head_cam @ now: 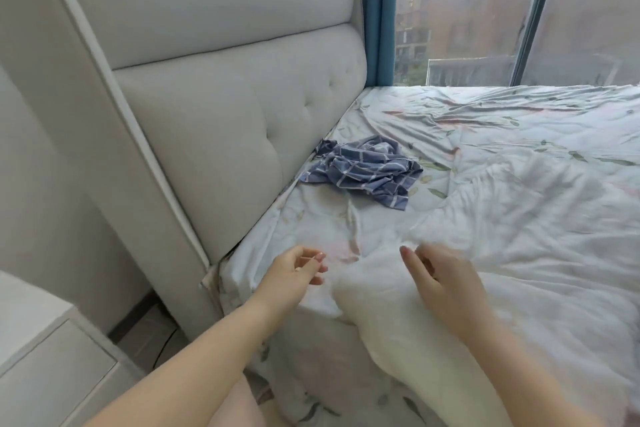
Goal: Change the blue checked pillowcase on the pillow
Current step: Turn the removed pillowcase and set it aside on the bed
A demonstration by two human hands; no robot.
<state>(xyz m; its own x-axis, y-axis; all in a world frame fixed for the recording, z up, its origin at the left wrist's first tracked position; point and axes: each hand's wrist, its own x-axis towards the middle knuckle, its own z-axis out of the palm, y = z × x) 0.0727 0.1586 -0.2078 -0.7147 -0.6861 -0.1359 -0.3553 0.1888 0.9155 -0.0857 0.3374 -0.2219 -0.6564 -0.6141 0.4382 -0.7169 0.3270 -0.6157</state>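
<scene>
The blue checked pillowcase (363, 170) lies crumpled on the bed near the foot of the headboard, empty and apart from both hands. A bare white pillow (415, 329) lies along the bed's near edge, blurred. My left hand (294, 270) hovers just left of the pillow's end with fingers loosely curled and nothing in it. My right hand (440, 284) is over the pillow's upper part, fingers spread; it looks to hold nothing, though motion blur hides whether it touches the pillow.
The bed carries a rumpled floral sheet (519, 156). A padded light-grey headboard (207, 114) stands at the left. A white nightstand (45, 350) is at the lower left beside the bed. A large window with blue curtain (379, 10) is behind.
</scene>
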